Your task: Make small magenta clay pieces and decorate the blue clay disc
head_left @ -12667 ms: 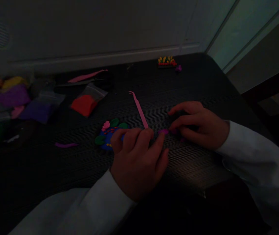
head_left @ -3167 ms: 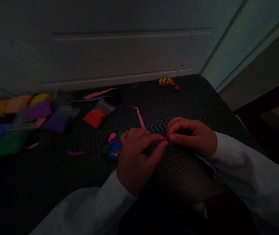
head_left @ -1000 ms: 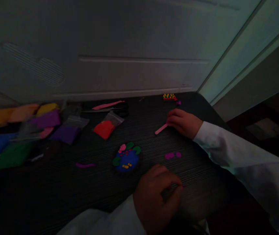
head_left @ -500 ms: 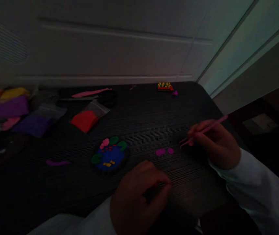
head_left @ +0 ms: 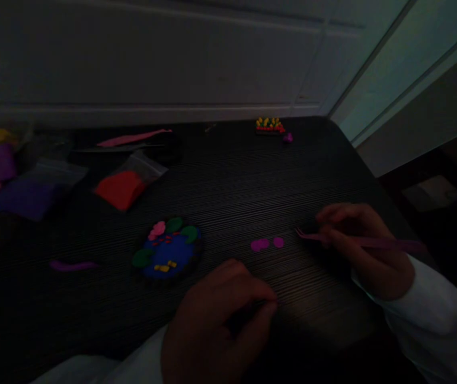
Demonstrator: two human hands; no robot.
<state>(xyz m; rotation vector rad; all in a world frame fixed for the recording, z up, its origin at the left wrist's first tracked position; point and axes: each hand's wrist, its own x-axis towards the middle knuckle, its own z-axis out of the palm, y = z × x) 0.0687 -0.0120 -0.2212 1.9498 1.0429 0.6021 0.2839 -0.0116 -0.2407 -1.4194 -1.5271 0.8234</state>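
My right hand (head_left: 362, 248) grips a pair of pink tweezers (head_left: 372, 242). Their slim tips point left, a little above the table and apart from anything. Left of the tips lie flat purple discs (head_left: 278, 242); two of them touch or overlap and one lies separate. Closer to me, my left hand (head_left: 220, 314) is closed in a pinch, thumb against forefinger; what sits between the fingertips is too small and dark to make out. Beyond it to the left rests a round clay pond (head_left: 152, 256) with a blue middle, green pads, a pink flower and small red and yellow pieces.
A purple clay strip (head_left: 74, 265) lies left of the pond. Behind are a bag of red clay (head_left: 122, 189), scissors (head_left: 120, 149), a pink strip (head_left: 132, 137) and more clay bags (head_left: 28, 194). A flower box model (head_left: 269, 126) and purple lump (head_left: 288, 137) stand near the wall.
My right hand has turned the tweezers lower and flatter, their back end swinging down to the right. The left hand keeps its pinch. The view has shifted slightly right.
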